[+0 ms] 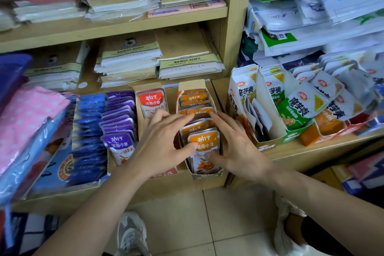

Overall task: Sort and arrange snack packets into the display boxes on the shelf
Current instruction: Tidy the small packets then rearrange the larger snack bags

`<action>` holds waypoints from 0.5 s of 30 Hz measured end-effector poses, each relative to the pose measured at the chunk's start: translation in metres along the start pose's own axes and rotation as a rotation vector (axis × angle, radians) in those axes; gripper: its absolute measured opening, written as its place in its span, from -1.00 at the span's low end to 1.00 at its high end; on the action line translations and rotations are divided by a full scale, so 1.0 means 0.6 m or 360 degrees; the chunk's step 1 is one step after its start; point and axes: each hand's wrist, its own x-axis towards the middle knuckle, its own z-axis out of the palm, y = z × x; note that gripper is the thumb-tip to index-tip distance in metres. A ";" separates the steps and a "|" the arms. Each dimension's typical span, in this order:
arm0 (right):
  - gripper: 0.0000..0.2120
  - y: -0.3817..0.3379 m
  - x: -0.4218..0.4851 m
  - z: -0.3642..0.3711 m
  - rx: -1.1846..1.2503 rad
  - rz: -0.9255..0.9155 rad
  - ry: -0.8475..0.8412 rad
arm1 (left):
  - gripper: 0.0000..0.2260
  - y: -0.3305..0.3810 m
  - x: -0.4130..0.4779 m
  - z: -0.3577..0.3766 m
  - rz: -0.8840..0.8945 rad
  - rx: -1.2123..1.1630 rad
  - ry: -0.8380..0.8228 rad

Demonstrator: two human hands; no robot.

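Left hand (164, 137) and right hand (239, 143) both lie spread, fingers straight, over the row of orange foil snack packets (204, 141) standing in a narrow brown cardboard display box (205, 174) on the pale wooden shelf (291, 149). Each forefinger touches a packet farther back in the row, and each thumb presses the front one; neither hand grasps anything. Just left stands a box with red foil packets (151, 100), then rows of purple packets (119, 118) and blue packets (89, 131). White-and-green pouches (301, 106) crowd the right.
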 end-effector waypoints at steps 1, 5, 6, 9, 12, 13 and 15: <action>-0.03 0.001 0.000 0.001 0.0004 0.0000 0.0016 | -0.27 0.001 0.002 -0.001 -0.0009 0.0148 0.0034; -0.02 0.002 0.005 0.005 -0.0028 0.0032 -0.0010 | -0.24 0.012 0.007 0.005 0.0006 0.0476 0.0052; -0.03 0.002 0.009 0.004 0.0044 0.0072 -0.0040 | -0.24 0.013 0.009 0.007 -0.0001 0.0422 0.0037; -0.10 -0.003 0.018 -0.004 0.0350 0.0137 -0.0129 | -0.25 0.004 0.012 0.008 -0.0058 0.0039 0.0032; -0.22 -0.014 0.022 -0.009 0.0505 0.0100 -0.0094 | -0.32 -0.005 0.014 0.002 -0.0047 -0.0156 0.0116; -0.22 -0.017 0.023 -0.011 0.0490 0.0089 -0.0075 | -0.34 -0.007 0.015 0.001 -0.0018 -0.0067 0.0173; -0.17 -0.018 0.026 -0.011 0.0413 0.0093 -0.0063 | -0.34 -0.008 0.016 -0.001 0.0005 0.0269 0.0295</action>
